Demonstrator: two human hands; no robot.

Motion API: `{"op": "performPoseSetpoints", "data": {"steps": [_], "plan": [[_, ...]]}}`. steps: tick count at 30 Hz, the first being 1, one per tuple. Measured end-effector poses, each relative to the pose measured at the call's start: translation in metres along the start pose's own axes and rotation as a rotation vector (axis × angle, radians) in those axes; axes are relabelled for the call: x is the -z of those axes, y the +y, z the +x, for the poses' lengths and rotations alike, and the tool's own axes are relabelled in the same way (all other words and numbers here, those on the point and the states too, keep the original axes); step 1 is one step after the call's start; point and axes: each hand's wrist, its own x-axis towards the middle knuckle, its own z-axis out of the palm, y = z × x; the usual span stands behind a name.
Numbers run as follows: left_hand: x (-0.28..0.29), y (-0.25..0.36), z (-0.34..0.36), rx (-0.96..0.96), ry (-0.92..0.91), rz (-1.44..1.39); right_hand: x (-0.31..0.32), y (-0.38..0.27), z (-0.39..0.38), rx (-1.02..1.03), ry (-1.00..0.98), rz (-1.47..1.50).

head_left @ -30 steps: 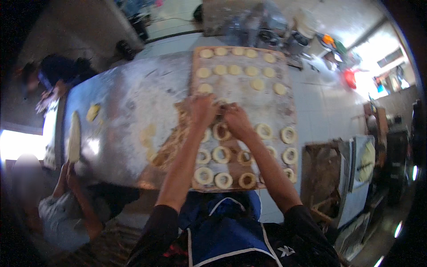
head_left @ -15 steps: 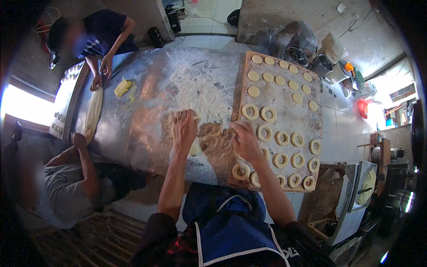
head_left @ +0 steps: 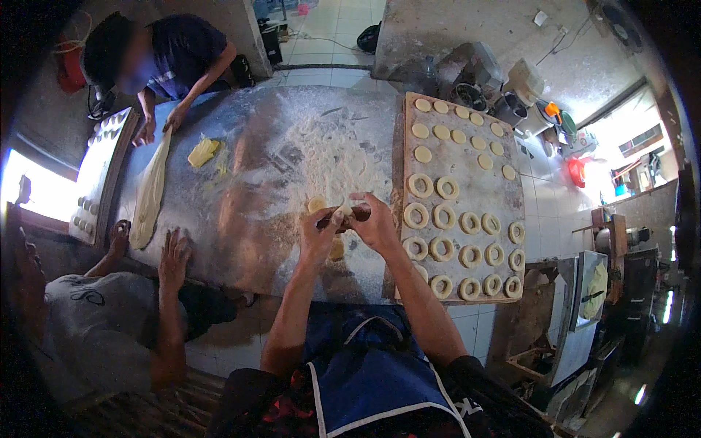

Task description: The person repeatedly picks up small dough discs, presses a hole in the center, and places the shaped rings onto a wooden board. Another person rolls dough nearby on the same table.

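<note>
Blue apron: worn by the person, at the table's near edge.
Left hand: over the metal table, fingers bent nearly closed, pinching dough.
Right hand: meets the left, fingers curled, also on the dough; fingertips partly hidden.
Dough piece: small, pale, between both hands, above the table's near half.
Dough rounds: one below the hands, another just beyond the left.
Wooden board: at the table's right end; rings toward its near edge, flat discs toward its far edge.
Flour: spread toward the far edge.
Long dough: near the left edge, a co-worker's hand at its far end.
</note>
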Motion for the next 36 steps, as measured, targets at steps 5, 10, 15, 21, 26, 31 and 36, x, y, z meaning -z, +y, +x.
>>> {"op": "performPoseSetpoints", "data": {"steps": [5,10,15,21,26,31,36], "plan": [[0.008,0.002,0.0,-0.118,-0.096,0.045,0.001,-0.02,-0.012,-0.022,-0.072,-0.017],[0.006,0.002,-0.001,0.066,-0.412,-0.714,0.002,0.001,-0.006,-0.096,-0.058,0.702],[-0.023,-0.01,0.007,-0.079,-0.324,-0.477,0.011,0.025,0.002,-0.312,0.07,0.058],[-0.07,-0.016,0.023,-0.354,-0.058,0.053,0.039,0.015,-0.007,-0.425,0.024,0.502],[-0.121,-0.021,0.032,0.123,0.124,-0.585,0.059,0.012,-0.01,-0.137,0.3,-0.036],[-0.152,-0.027,0.039,-0.423,0.136,0.248,0.093,0.026,-0.017,-0.167,0.311,0.041],[-0.186,-0.023,0.041,0.219,0.045,-0.395,0.13,0.045,-0.018,-0.117,0.353,0.133]]}}
